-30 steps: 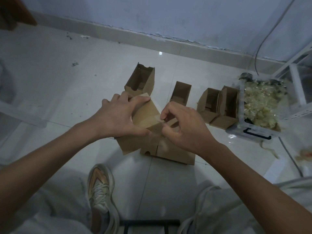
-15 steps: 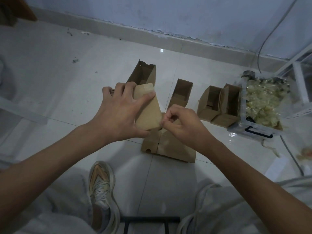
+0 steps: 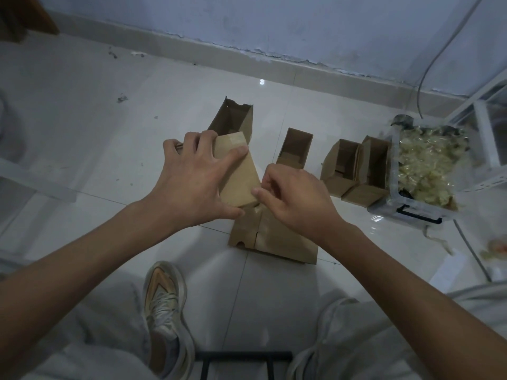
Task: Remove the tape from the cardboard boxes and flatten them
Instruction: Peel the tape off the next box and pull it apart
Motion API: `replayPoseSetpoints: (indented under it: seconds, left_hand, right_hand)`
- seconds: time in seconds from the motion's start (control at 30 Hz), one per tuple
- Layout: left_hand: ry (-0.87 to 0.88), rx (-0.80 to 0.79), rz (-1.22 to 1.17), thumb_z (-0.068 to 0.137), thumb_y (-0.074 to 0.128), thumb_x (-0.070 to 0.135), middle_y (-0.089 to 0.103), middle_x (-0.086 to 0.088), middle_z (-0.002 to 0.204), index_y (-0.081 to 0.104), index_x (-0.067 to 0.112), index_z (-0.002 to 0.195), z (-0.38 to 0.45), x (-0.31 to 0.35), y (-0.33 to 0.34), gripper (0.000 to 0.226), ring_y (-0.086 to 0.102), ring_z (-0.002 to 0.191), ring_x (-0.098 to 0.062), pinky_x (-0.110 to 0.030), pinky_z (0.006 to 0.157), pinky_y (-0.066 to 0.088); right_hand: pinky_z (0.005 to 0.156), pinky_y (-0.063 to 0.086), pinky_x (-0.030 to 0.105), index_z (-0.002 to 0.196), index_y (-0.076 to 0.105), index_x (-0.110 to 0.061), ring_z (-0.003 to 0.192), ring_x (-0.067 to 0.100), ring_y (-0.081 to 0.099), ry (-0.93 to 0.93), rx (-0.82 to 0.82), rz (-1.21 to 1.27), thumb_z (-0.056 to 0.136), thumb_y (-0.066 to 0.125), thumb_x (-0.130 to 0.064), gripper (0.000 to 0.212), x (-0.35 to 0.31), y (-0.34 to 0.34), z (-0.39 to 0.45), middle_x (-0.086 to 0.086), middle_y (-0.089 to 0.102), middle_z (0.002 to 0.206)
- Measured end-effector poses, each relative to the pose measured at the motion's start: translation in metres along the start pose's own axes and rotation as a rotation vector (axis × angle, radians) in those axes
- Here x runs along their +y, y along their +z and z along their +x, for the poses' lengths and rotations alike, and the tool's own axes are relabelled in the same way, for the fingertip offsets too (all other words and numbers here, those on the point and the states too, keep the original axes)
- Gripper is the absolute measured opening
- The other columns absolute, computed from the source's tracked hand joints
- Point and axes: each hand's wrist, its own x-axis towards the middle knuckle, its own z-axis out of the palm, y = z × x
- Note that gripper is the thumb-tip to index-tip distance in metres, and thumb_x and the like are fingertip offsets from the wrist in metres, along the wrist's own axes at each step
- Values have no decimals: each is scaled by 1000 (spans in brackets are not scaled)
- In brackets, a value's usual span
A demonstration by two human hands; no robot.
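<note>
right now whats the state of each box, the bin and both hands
held box: off the floor, tape strip on its top end
left hand: grips the held box
right hand: pinches at the box's lower edge
flattened boxes: lying flat
four boxes behind: standing, open
plastic bin: open, holds tape scraps

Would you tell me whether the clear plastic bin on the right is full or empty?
Full. The clear plastic bin is heaped to its rim with crumpled pale tape.

Dim, bluish light; a small glare spot on the floor tiles; wide-angle bending at edges.
</note>
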Motion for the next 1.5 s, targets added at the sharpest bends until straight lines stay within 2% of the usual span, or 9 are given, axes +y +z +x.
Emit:
replayPoseSetpoints:
  seconds: [0.13, 0.3, 0.43, 0.6, 0.77, 0.83, 0.97, 1.1, 1.5]
  left_hand:
    - [-7, -9, -25, 57, 55, 92, 34, -14, 150, 23, 42, 155, -2, 1, 5, 114, 36, 134, -35, -55, 104, 33]
    - [-59, -35, -217, 56, 57, 93, 33, -10, 150, 16, 41, 156, -5, -2, 7, 120, 40, 132, -33, -57, 106, 36]
    - [-79, -30, -305, 53, 55, 94, 34, -9, 148, 5, 39, 160, -3, 1, 3, 130, 42, 131, -32, -56, 105, 38]
    - [-66, 63, -265, 54, 62, 90, 34, -13, 147, 11, 37, 159, -5, 1, 0, 128, 41, 128, -34, -55, 102, 37]
    - [-42, 118, -131, 55, 64, 87, 36, -17, 146, 19, 33, 158, -5, -1, 1, 124, 41, 127, -37, -54, 99, 36]
    - [-21, 119, -94, 56, 66, 86, 37, -18, 147, 21, 32, 158, -5, -1, 3, 124, 41, 128, -38, -55, 99, 36]
    - [-37, 94, -197, 57, 66, 88, 34, -17, 148, 18, 33, 160, -7, 0, 7, 126, 42, 128, -36, -54, 100, 39]
    - [-82, 52, -390, 56, 79, 80, 30, -13, 149, 7, 38, 160, -7, 0, 4, 134, 41, 129, -34, -55, 102, 44]
    - [-112, 112, -672, 55, 74, 81, 28, -4, 150, 5, 49, 159, -11, -1, 3, 129, 37, 134, -25, -51, 95, 53]
  right_hand:
    - [58, 48, 35, 96, 44, -29, 63, 8, 51, -155, -101, -197, 111, 37, -47, 24, 4, -3, 2, -10, 57, 79]
    - [60, 51, 32, 89, 56, -11, 61, 12, 56, 173, -64, 686, 112, 46, -23, 27, 3, -1, -1, -3, 61, 69]
    - [57, 45, 26, 88, 53, -6, 60, 11, 47, 271, -19, 1020, 112, 41, -14, 28, -3, -3, -3, 1, 50, 68]
    - [60, 45, 30, 86, 54, -6, 64, 17, 49, 310, 30, 1013, 113, 40, -19, 33, 0, -1, -2, 8, 53, 71]
    - [61, 48, 39, 82, 58, -21, 63, 17, 57, 194, -64, 436, 98, 59, -58, 40, 1, -6, 7, 0, 62, 70]
    - [59, 45, 39, 78, 53, -20, 61, 16, 52, 86, -69, 359, 98, 66, -47, 36, 0, -10, 7, 1, 59, 67]
    - [62, 46, 32, 78, 50, -4, 63, 21, 51, 56, -110, 754, 104, 62, -20, 33, 2, -15, 10, 13, 54, 72]
    - [55, 35, 28, 74, 44, -12, 55, 13, 43, 210, -85, 1204, 105, 55, -11, 34, 6, -17, 9, 1, 45, 64]
    - [54, 26, 27, 64, 50, -21, 55, 13, 29, 337, 16, 1168, 105, 61, -21, 42, 2, -31, 7, -1, 40, 61]
